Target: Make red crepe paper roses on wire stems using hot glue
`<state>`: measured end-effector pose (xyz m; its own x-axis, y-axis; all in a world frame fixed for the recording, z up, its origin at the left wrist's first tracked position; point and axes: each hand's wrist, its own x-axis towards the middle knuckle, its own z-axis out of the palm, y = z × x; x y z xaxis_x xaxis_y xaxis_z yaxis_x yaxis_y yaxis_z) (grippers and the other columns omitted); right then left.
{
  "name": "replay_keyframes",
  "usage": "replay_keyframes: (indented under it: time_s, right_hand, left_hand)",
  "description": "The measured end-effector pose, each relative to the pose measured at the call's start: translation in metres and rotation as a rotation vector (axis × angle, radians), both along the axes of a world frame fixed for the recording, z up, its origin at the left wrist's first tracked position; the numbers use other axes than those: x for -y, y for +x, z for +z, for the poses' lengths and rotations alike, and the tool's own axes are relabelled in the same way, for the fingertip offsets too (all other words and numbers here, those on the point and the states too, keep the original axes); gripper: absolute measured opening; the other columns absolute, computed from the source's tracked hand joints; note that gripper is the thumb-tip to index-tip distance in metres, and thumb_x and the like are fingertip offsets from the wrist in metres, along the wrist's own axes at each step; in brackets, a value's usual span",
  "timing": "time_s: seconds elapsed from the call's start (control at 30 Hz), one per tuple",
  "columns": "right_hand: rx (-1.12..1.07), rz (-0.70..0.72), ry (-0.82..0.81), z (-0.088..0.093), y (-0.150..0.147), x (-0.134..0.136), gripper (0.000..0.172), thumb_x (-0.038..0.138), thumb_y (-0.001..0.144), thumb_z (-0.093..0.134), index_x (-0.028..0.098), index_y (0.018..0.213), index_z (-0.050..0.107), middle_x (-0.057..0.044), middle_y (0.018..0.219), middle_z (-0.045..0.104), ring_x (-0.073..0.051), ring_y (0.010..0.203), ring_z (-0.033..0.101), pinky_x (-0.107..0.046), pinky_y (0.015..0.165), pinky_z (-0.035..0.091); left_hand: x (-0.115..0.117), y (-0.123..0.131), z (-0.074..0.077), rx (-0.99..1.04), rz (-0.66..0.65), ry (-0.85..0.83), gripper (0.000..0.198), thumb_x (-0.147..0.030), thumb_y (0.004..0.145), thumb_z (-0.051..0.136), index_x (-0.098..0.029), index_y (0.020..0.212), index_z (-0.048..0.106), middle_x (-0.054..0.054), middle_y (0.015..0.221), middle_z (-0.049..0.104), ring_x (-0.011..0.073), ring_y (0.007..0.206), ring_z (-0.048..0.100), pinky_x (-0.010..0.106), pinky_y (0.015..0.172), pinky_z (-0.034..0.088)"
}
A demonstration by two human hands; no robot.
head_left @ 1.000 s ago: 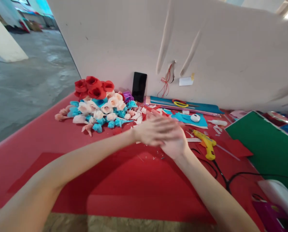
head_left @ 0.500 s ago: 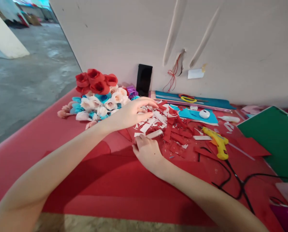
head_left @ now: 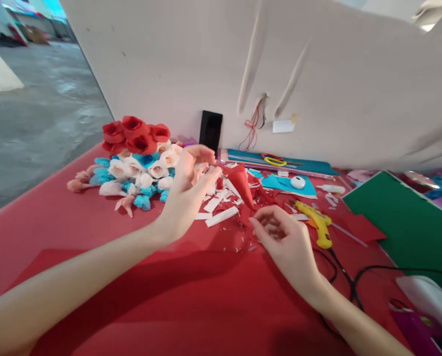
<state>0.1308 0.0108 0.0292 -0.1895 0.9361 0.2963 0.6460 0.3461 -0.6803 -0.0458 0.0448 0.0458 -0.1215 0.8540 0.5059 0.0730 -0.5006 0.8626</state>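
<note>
My left hand (head_left: pixel 189 190) is raised beside the paper flowers, thumb and fingers apart, with nothing visible between them. My right hand (head_left: pixel 289 244) is further right over the red sheet's far edge, its fingers loosely curled and the thumb apart from them. Just beyond its fingertips, a curved red paper piece (head_left: pixel 240 184) stands up from the scraps; whether a fingertip touches it I cannot tell. White paper scraps (head_left: pixel 221 216) and red ones lie between the hands. A large dark red sheet (head_left: pixel 184 287) spreads below both forearms.
Paper flowers (head_left: pixel 134 170) are heaped at left. A black phone (head_left: pixel 210 129) leans on the back panel. Scissors (head_left: pixel 275 160), a white mouse-like object (head_left: pixel 297 182), a yellow glue gun (head_left: pixel 319 222) with its black cord, and a green board (head_left: pixel 402 217) are at the back and right.
My right hand has moved right, off the white scraps. My left hand has risen, its thumb and fingers spread. The curved red piece now stands among the scraps. The view has shifted right.
</note>
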Motion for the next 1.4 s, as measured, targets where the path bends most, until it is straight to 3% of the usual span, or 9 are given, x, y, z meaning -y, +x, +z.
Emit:
replay_keyframes:
  time_s: [0.13, 0.23, 0.3, 0.5, 0.67, 0.9, 1.1, 1.3, 1.4]
  right_hand:
    - [-0.034, -0.066, 0.114, -0.001, 0.016, 0.011, 0.007, 0.023, 0.079, 0.051, 0.017, 0.075, 0.051, 0.004, 0.052, 0.047, -0.006, 0.043, 0.039, -0.018, 0.043, 0.032]
    - [-0.060, -0.028, 0.131, -0.003, 0.021, 0.017, 0.004, 0.020, 0.078, 0.051, 0.018, 0.075, 0.052, 0.005, 0.050, 0.044, -0.006, 0.042, 0.038, -0.017, 0.042, 0.032]
    - [-0.079, 0.016, 0.115, -0.003, 0.022, 0.021, 0.004, 0.020, 0.079, 0.050, 0.019, 0.075, 0.051, 0.005, 0.050, 0.045, -0.006, 0.042, 0.040, -0.016, 0.041, 0.033]
    - [-0.215, 0.162, -0.091, 0.001, 0.020, 0.028, 0.006, 0.023, 0.082, 0.047, 0.020, 0.078, 0.049, 0.003, 0.056, 0.053, -0.008, 0.048, 0.051, -0.018, 0.044, 0.038]
    - [-0.218, 0.183, -0.117, -0.004, 0.020, 0.027, 0.007, 0.023, 0.083, 0.046, 0.020, 0.079, 0.051, 0.002, 0.059, 0.056, -0.009, 0.049, 0.053, -0.018, 0.043, 0.037]
    - [-0.238, 0.255, -0.224, -0.006, 0.021, 0.019, 0.015, 0.029, 0.081, 0.050, 0.022, 0.094, 0.053, 0.002, 0.065, 0.059, -0.008, 0.051, 0.050, -0.018, 0.044, 0.038]
    - [-0.350, 0.255, -0.320, -0.005, 0.019, 0.014, 0.012, 0.030, 0.082, 0.050, 0.020, 0.080, 0.056, 0.001, 0.068, 0.064, -0.004, 0.038, 0.040, -0.016, 0.037, 0.033]
    - [-0.279, 0.289, -0.212, -0.005, 0.022, 0.013, 0.010, 0.026, 0.082, 0.051, 0.020, 0.081, 0.059, 0.003, 0.063, 0.064, -0.004, 0.037, 0.040, -0.017, 0.038, 0.033]
    - [-0.173, 0.310, -0.091, -0.006, 0.023, 0.011, 0.011, 0.021, 0.081, 0.051, 0.021, 0.078, 0.061, 0.003, 0.055, 0.059, -0.006, 0.040, 0.045, -0.017, 0.041, 0.036]
  left_hand:
    - [0.006, 0.015, -0.012, 0.071, -0.229, -0.239, 0.013, -0.017, 0.080, 0.050, -0.024, 0.091, 0.047, 0.001, 0.099, 0.051, 0.0141, 0.099, 0.050, 0.028, 0.087, 0.042]
    - [0.012, 0.022, -0.014, -0.003, -0.515, -0.372, 0.021, -0.018, 0.078, 0.054, -0.020, 0.099, 0.051, 0.004, 0.110, 0.054, 0.0179, 0.110, 0.048, 0.033, 0.095, 0.038]
    - [0.017, 0.025, -0.013, -0.049, -0.594, -0.398, 0.022, -0.021, 0.076, 0.058, -0.019, 0.098, 0.055, 0.005, 0.108, 0.058, 0.0191, 0.110, 0.049, 0.035, 0.097, 0.037]
    - [0.026, 0.027, -0.013, -0.003, -0.614, -0.370, 0.013, -0.021, 0.074, 0.063, -0.022, 0.086, 0.064, 0.001, 0.096, 0.065, 0.0151, 0.098, 0.056, 0.028, 0.090, 0.042]
    - [0.027, 0.024, -0.016, 0.048, -0.648, -0.354, 0.016, -0.018, 0.074, 0.063, -0.026, 0.088, 0.066, -0.002, 0.093, 0.066, 0.0115, 0.092, 0.058, 0.023, 0.083, 0.046]
    - [0.024, 0.025, -0.017, -0.037, -0.650, -0.348, 0.011, -0.018, 0.072, 0.064, -0.023, 0.081, 0.068, 0.000, 0.084, 0.067, 0.0161, 0.089, 0.061, 0.031, 0.084, 0.048]
    - [0.018, 0.026, -0.025, -0.021, -0.686, -0.412, 0.006, -0.021, 0.072, 0.064, -0.022, 0.075, 0.069, 0.001, 0.082, 0.067, 0.0186, 0.091, 0.061, 0.035, 0.084, 0.050]
    - [0.019, 0.022, -0.016, -0.068, -0.786, -0.504, 0.009, -0.020, 0.072, 0.063, -0.021, 0.079, 0.068, 0.002, 0.094, 0.067, 0.0179, 0.086, 0.064, 0.031, 0.075, 0.052]
    - [0.020, 0.018, -0.014, -0.195, -0.712, -0.373, 0.020, -0.017, 0.069, 0.066, -0.021, 0.089, 0.068, 0.003, 0.100, 0.064, 0.0182, 0.091, 0.061, 0.030, 0.077, 0.051]
